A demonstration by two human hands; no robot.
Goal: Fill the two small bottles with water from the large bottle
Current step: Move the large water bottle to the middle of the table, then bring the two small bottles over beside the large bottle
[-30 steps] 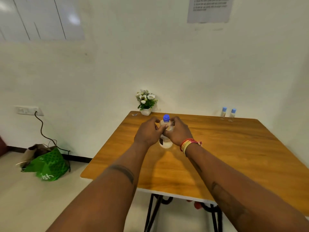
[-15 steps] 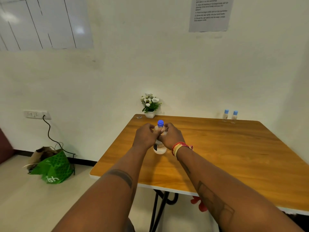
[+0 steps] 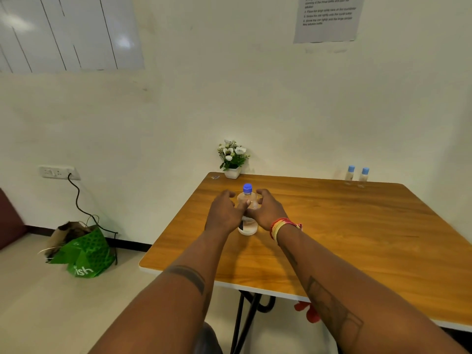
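Note:
The large clear bottle (image 3: 247, 221) with a blue cap stands upright on the wooden table (image 3: 344, 238), left of the middle. My left hand (image 3: 222, 213) and my right hand (image 3: 267, 212) flank it closely. Their fingers are spread away from its sides, and only the thumbs rest against its front. Two small bottles with light blue caps, one (image 3: 350, 174) beside the other (image 3: 364, 175), stand together at the table's far edge on the right, well beyond both hands.
A small white pot of flowers (image 3: 233, 159) sits at the table's far left corner. On the floor to the left lies a green bag (image 3: 84, 254), with a black cable running up to a wall socket (image 3: 57, 172). A printed sheet (image 3: 329, 16) hangs on the wall.
Both hands were wrapped tightly around the large bottle; now their fingers have opened away from it. The bottle stays standing in the same spot on the table.

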